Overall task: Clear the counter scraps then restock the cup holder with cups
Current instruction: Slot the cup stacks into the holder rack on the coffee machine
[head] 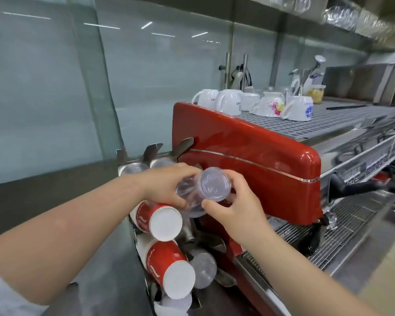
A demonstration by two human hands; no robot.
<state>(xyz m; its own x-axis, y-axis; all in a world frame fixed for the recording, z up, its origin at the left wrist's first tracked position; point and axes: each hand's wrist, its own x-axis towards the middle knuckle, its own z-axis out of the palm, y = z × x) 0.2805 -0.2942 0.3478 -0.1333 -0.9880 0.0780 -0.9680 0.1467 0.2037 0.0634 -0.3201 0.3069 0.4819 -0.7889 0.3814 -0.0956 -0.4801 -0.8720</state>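
Hands: both hands meet at the centre of the head view. The left hand (169,185) curls its fingers over the body of a stack of clear plastic cups (201,192); the right hand (232,206) pinches the stack's base end between thumb and fingers.
Cups: the clear stack lies on its side, base disc facing the camera, open end pointing toward 10 o'clock into the cup holder (146,153).
Step in hand: this looks like restocking, the stack being fed into a middle slot of the holder.
How to do it well: keep the stack in line with the slot and push from the base with the right hand, while the left hand steadies the thin walls lightly so they do not crush or separate.
Holder: a metal rack against the left flank of the red espresso machine (249,160). Two stacks of red paper cups (160,220) sit at 6 o'clock of the hands; more clear cups (203,267) lie lower, at 5 o'clock.
In the way: the upper red stack sits just under the left hand, and the machine's side panel is close to the right hand's knuckles, so room to swing is tight.
Around: upturned white mugs (228,102) stand on the machine's top grille at 1 o'clock; a glass wall panel (43,87) fills the left.
Scraps: none can be made out on the visible counter (55,179).
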